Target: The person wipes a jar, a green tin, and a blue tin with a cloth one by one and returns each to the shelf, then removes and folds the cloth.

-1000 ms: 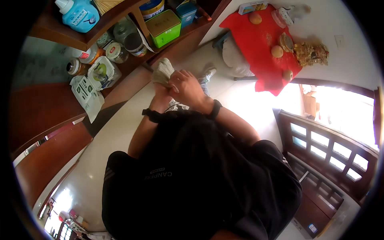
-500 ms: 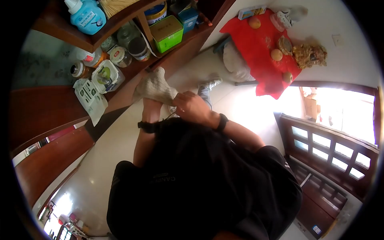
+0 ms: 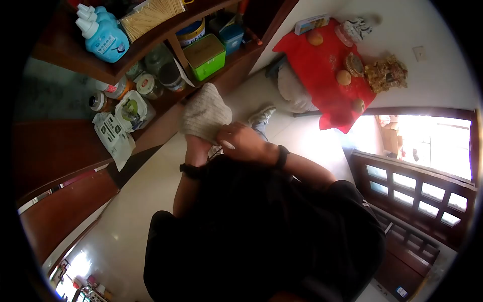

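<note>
An off-white knitted piece that looks like a glove (image 3: 205, 113) covers my left hand (image 3: 197, 147) down to about the wrist. The left fingers are hidden under the knit, so their pose does not show. My right hand (image 3: 245, 142) is closed, its fingers pinching the lower right edge of the glove close to the left wrist. A small white bit shows at the right fingers; what it is I cannot make out. Both wrists carry black bands, and my dark shirt fills the view below.
Ahead left, a wooden shelf (image 3: 108, 75) holds blue bottles (image 3: 106, 43), a green box (image 3: 204, 58), jars and an opened white pack (image 3: 114, 135). A table with a red cloth (image 3: 322, 70) stands at right, beside a wooden door (image 3: 417, 186). A shoe (image 3: 262, 116) shows on the floor.
The gloved left hand has shifted slightly right, and its knit now looks broader and more upright. My right hand stays at the glove's edge, a little lower in view.
</note>
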Motion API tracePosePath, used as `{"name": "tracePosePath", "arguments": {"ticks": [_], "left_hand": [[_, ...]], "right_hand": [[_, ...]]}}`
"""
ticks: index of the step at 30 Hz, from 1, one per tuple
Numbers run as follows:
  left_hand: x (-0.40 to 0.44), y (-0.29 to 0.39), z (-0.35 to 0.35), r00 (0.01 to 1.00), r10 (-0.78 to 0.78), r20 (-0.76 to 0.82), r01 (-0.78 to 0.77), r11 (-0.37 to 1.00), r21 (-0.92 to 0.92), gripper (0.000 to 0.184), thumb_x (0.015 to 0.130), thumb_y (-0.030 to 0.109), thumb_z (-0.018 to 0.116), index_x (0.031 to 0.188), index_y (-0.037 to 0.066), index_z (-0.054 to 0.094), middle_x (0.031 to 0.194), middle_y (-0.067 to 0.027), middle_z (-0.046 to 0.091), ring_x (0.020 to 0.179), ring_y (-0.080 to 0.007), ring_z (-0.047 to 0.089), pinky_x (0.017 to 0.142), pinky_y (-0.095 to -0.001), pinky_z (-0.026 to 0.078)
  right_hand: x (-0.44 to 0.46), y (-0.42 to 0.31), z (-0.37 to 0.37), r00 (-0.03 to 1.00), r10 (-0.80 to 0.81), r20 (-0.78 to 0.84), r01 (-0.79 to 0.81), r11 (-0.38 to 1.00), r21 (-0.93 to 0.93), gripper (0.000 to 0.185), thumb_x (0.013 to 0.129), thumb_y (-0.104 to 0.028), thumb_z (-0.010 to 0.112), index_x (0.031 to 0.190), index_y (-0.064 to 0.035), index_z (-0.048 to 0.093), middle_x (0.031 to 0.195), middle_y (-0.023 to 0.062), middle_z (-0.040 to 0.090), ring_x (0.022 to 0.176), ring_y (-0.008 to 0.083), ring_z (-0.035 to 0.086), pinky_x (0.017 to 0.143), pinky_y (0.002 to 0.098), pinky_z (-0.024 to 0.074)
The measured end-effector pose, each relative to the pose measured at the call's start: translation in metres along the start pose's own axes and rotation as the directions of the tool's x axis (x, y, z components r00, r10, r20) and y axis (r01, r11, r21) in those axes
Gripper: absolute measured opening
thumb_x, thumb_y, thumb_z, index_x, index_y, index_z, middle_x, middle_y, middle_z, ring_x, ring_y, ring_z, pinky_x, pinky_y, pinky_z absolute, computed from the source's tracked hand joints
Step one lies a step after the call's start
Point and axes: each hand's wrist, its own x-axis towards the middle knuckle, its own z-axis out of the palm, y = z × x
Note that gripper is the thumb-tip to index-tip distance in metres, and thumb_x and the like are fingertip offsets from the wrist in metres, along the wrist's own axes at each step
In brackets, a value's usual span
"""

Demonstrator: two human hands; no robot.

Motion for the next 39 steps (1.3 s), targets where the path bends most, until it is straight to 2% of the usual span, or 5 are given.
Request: {"name": "tracePosePath", "arguments": {"ticks": [13, 24, 26, 29, 39], "left_hand": [[0.008, 0.0, 0.011, 0.991, -0.119, 0.068, 0.12, 0.993, -0.01, 0.059, 0.107, 0.045, 0.03, 0.147, 0.002, 0.039, 0.144, -0.0149, 0.049, 0.131, -0.0321, 0.05, 0.11, -0.0472, 0.044], [0.053, -0.006, 0.069, 0.942, -0.283, -0.182, 0.273, 0.959, -0.078, 0.058, 0.107, 0.043, 0.029, 0.145, 0.003, 0.043, 0.148, -0.0145, 0.048, 0.137, -0.032, 0.045, 0.117, -0.0499, 0.035], [0.059, -0.011, 0.079, 0.972, -0.13, -0.196, 0.233, 0.631, 0.74, 0.058, 0.107, 0.043, 0.028, 0.146, 0.003, 0.043, 0.149, -0.0147, 0.047, 0.138, -0.0317, 0.044, 0.117, -0.05, 0.033], [0.068, -0.015, 0.07, 1.0, -0.005, -0.025, 0.023, -0.242, 0.97, 0.048, 0.1, 0.036, 0.039, 0.137, 0.007, 0.049, 0.139, -0.0114, 0.052, 0.131, -0.029, 0.048, 0.11, -0.0447, 0.038], [0.103, -0.012, 0.125, 0.983, -0.024, 0.18, -0.157, -0.609, 0.777, 0.025, 0.078, 0.016, 0.057, 0.103, 0.014, 0.057, 0.106, -0.0071, 0.056, 0.105, -0.0271, 0.054, 0.081, -0.0405, 0.046]], "right_hand": [[0.05, 0.078, -0.073, 0.933, 0.244, -0.264, -0.217, 0.968, 0.129, 0.016, 0.081, -0.011, 0.071, 0.095, -0.0048, 0.068, 0.092, 0.0129, 0.066, 0.084, 0.0292, 0.067, 0.073, 0.0397, 0.0554], [0.173, 0.191, -0.115, 0.905, 0.057, -0.421, -0.161, 0.963, -0.216, 0.032, 0.079, -0.007, 0.064, 0.11, -0.0102, 0.07, 0.117, 0.0142, 0.063, 0.112, 0.034, 0.058, 0.1, 0.0452, 0.0452], [0.183, 0.206, -0.116, 0.916, 0.072, -0.394, -0.184, 0.95, -0.254, 0.032, 0.079, -0.005, 0.063, 0.11, -0.0103, 0.07, 0.126, 0.0105, 0.061, 0.122, 0.0315, 0.053, 0.11, 0.0441, 0.0378], [0.19, 0.225, -0.109, 0.933, 0.002, -0.359, -0.146, 0.915, -0.375, 0.032, 0.077, -0.007, 0.064, 0.108, -0.0105, 0.071, 0.135, 0.009, 0.059, 0.128, 0.0295, 0.051, 0.119, 0.0457, 0.0298], [0.204, 0.247, -0.109, 0.967, -0.082, -0.241, -0.009, 0.935, -0.355, 0.029, 0.08, -0.019, 0.062, 0.107, -0.0083, 0.069, 0.136, 0.0141, 0.057, 0.129, 0.0326, 0.049, 0.119, 0.0557, 0.0248]]}}
